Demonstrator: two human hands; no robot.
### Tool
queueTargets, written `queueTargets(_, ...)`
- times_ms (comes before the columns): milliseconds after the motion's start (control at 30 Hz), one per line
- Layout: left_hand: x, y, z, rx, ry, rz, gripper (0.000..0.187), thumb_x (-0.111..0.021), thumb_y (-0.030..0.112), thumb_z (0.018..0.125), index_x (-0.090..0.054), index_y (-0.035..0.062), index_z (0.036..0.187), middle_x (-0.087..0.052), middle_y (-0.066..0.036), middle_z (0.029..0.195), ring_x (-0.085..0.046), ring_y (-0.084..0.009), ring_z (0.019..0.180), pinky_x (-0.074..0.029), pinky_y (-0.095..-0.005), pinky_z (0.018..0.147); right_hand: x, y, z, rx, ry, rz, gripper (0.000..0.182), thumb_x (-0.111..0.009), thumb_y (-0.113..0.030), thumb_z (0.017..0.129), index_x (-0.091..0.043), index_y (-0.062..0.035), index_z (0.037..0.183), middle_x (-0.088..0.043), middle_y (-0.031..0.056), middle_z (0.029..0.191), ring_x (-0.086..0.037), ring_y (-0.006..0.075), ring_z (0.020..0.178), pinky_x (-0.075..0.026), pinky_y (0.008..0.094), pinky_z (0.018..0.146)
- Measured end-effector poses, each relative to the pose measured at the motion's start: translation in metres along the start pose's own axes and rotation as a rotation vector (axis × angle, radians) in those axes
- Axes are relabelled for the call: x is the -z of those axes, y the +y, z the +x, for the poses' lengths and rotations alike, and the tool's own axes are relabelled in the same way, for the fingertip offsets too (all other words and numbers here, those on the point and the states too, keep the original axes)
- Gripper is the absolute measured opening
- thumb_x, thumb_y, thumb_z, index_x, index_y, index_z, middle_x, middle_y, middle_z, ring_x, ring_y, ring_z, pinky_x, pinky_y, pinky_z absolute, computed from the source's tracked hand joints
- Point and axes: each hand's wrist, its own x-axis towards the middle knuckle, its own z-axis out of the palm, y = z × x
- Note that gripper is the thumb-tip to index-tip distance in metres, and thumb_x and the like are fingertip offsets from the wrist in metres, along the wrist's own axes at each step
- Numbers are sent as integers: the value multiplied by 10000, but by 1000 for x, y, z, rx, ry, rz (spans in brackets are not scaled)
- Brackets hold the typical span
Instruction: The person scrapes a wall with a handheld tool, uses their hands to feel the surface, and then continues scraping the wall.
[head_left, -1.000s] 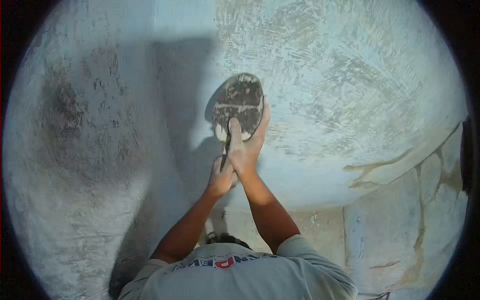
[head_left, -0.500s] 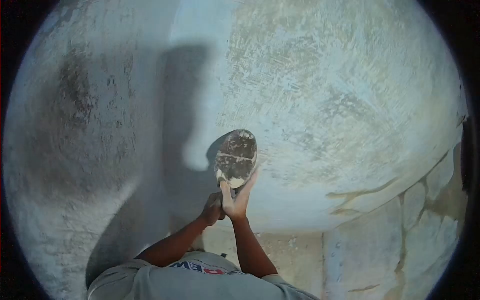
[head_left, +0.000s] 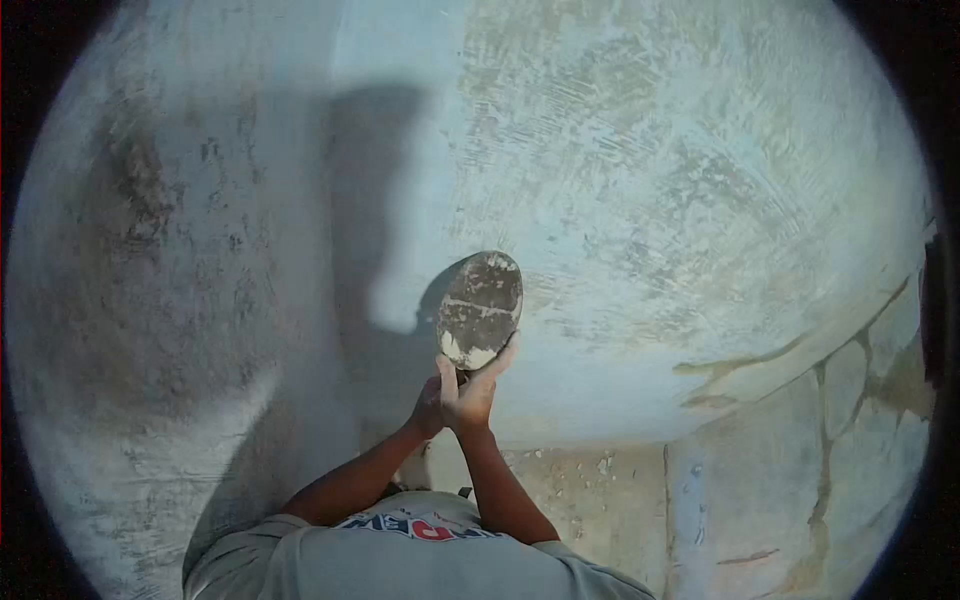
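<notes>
A dark oval disc (head_left: 482, 312) with worn, pale patches and a light line across it stands upright in front of me at the middle of the view. My right hand (head_left: 468, 392) grips its lower end, with thumb and fingers on either side of the rim. Just left of and partly behind it, my left hand (head_left: 430, 408) is closed low by the disc's base; what it grips there is mostly hidden.
A pale blue-white plastered wall (head_left: 620, 200) with rough grey patches curves around the front. Shadows fall on its left part. At the lower right are cracked stone-like slabs (head_left: 760, 480) and a brownish strip (head_left: 590, 490).
The disc and both my hands have shifted slightly up and right in the view. The wall's lower edge appears a little higher, and the slabs sit further right.
</notes>
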Motion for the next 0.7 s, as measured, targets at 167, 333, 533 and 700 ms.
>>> queueTargets(167, -1, 14, -4, -273, 23, 128, 706, -479, 470, 1007, -323, -8, 1503, -473, -191, 1418, -474, -318, 1273, -385, -438, 1050, 12, -59, 18, -21, -69, -72, 1061, -691, -180, 926, 152, 103, 1506, -567, 349, 1249, -622, 406, 1129, -482, 416, 965)
queueTargets(333, -6, -32, -26, 65, 12, 58, 638, -476, 508, 1011, -430, 30, 1432, -563, -99, 1290, -578, -223, 1099, -488, -387, 909, 7, -9, -10, 5, -36, -19, 1056, -692, -159, 911, 134, 94, 1519, -512, 349, 1306, -607, 389, 1139, -477, 426, 975)
queueTargets(533, -17, 40, -31, 313, 52, -337, 448, -556, 468, 973, -595, 77, 1189, -592, 12, 968, -589, -97, 832, -496, -281, 608, 22, -45, -5, -24, -104, 54, 1047, -682, -120, 922, 151, 60, 1530, -464, 346, 1363, -577, 394, 1191, -460, 432, 1010)
queueTargets(700, -12, 10, -22, 224, 92, -308, 321, -613, 375, 925, -628, 55, 937, -598, -18, 784, -598, -109, 726, -486, -289, 564, 15, -13, -3, 9, -100, 120, 1033, -677, -96, 922, 148, 62, 1524, -455, 333, 1375, -565, 376, 1217, -461, 427, 1012)
